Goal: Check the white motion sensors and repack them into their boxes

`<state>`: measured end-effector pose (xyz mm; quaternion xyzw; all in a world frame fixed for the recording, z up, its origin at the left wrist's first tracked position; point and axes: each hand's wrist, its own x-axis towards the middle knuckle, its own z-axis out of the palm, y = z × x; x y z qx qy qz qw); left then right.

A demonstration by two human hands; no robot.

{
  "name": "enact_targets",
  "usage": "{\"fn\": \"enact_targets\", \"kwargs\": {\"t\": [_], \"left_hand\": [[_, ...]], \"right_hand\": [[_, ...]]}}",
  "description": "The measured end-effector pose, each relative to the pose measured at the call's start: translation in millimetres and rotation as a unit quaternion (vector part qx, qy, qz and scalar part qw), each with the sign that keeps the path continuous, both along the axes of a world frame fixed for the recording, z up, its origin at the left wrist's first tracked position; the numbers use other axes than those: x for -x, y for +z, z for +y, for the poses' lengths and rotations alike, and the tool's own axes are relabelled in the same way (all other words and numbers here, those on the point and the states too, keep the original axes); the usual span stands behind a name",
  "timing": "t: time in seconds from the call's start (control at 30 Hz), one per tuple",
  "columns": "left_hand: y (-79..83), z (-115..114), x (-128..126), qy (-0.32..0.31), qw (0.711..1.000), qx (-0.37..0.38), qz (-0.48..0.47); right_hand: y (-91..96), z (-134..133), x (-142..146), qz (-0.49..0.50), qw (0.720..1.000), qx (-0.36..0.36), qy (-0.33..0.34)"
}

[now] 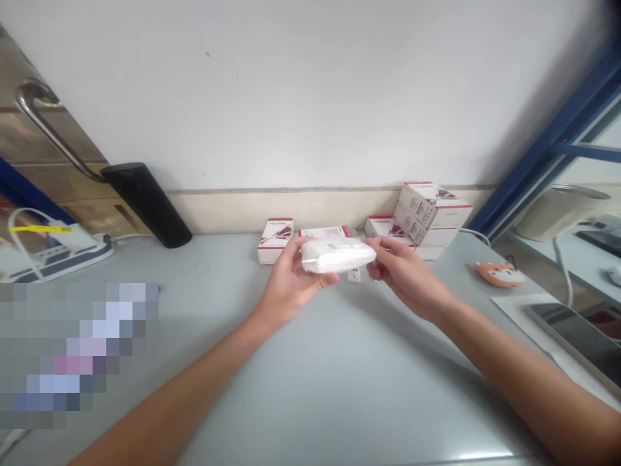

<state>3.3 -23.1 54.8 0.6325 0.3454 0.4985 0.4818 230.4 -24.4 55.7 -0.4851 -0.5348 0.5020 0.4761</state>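
A white rectangular object in clear plastic wrap (334,255) is held up over the desk in front of me. My left hand (290,272) grips its left end, thumb beneath. At its right end, my right hand (395,262) has its fingers pinched together at the edge of the wrap. Just behind the wrapped object lies a white and red box (324,232), partly hidden by it. A small white piece with dark marks (354,276) shows below it; its kind I cannot tell.
White and red boxes (275,241) stand along the wall, with several stacked (434,217) on the right. A black cylinder-like object (148,206) leans at the left. An orange animal-face item (501,274) and a dark-screened device (577,336) lie right. A blurred-out patch covers the left.
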Motion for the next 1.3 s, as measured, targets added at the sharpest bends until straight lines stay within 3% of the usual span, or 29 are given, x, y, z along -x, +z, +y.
{"fn": "enact_targets", "kwargs": {"t": [0.37,0.57,0.73,0.87,1.07,1.2,1.3], "left_hand": [[-3.7,2.4,0.6,0.000,0.997,0.080,-0.019],[-5.9,2.9,3.7,-0.093,0.986,0.139,0.022],[-3.3,4.0,5.6,-0.184,0.946,0.252,-0.086],[2.0,7.2,10.5,-0.185,0.925,0.279,-0.178],[8.3,14.6,19.0,-0.104,0.903,0.337,-0.246],[7.2,21.2,23.7,-0.058,0.896,0.396,-0.191],[5.8,23.6,27.1,-0.023,0.906,0.407,-0.117]], "right_hand": [[4.4,-6.3,11.4,-0.005,0.991,-0.123,-0.045],[3.5,-6.4,14.2,0.031,0.984,-0.170,-0.042],[1.5,-8.3,14.6,0.006,0.974,-0.223,-0.024],[-2.7,-8.9,13.8,-0.020,0.961,-0.277,-0.006],[-12.0,-13.6,18.2,-0.128,0.909,-0.395,0.037],[-13.2,-17.1,18.4,-0.225,0.851,-0.469,0.070],[-12.3,-17.6,16.5,-0.335,0.808,-0.474,0.101]]}}
